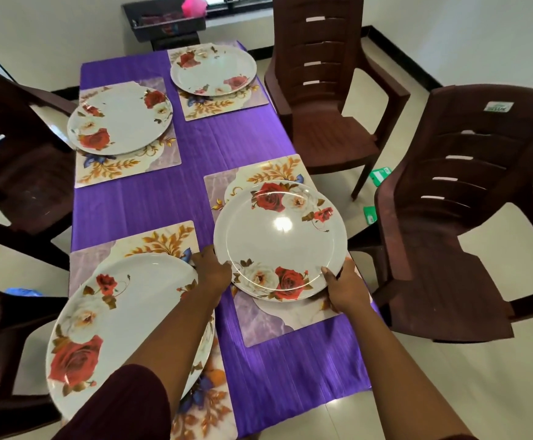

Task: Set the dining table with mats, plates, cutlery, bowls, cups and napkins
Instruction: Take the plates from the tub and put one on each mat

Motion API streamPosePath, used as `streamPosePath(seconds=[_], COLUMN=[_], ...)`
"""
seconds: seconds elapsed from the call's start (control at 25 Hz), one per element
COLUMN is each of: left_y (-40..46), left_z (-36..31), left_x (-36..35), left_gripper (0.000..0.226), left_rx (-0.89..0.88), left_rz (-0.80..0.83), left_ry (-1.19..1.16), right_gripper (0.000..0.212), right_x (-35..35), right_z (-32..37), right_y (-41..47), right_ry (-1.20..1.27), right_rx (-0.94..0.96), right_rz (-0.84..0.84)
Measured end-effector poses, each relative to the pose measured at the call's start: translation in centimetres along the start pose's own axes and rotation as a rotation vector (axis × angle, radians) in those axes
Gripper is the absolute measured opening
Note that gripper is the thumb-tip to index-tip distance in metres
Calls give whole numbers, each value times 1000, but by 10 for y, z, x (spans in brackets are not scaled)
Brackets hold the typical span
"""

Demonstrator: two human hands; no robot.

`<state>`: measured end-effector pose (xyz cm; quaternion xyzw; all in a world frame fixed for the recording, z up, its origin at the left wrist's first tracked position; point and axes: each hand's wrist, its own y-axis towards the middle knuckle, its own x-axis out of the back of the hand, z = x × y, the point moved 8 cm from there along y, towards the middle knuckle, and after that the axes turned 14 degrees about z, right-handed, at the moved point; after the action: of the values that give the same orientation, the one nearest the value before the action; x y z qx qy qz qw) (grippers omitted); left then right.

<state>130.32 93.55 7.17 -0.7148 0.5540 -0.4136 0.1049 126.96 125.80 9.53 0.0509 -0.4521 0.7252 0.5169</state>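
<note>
- Left hand [211, 272] and right hand [344, 289] gripping rose plate [279, 239] by its near rim
- Resting over mat [266, 325] at table's [290, 376] right edge

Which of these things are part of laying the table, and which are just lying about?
Part of the job:
four mats, e.g.
four plates, one held by left hand and right hand

Lying about:
chairs
green packets on floor
pink thing by window
</note>
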Motion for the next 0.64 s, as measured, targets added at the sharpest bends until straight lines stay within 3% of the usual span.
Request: streamPosePath(seconds=[0.64], left_y=[-7], left_z=[-17], left_x=[2], left_gripper=[52], left_rx=[-87], left_rz=[55], left_ry=[162], right_gripper=[54], right_x=[1], right_z=[8], right_y=[1], right_ry=[-140], right_rx=[-83], right_rz=[-5])
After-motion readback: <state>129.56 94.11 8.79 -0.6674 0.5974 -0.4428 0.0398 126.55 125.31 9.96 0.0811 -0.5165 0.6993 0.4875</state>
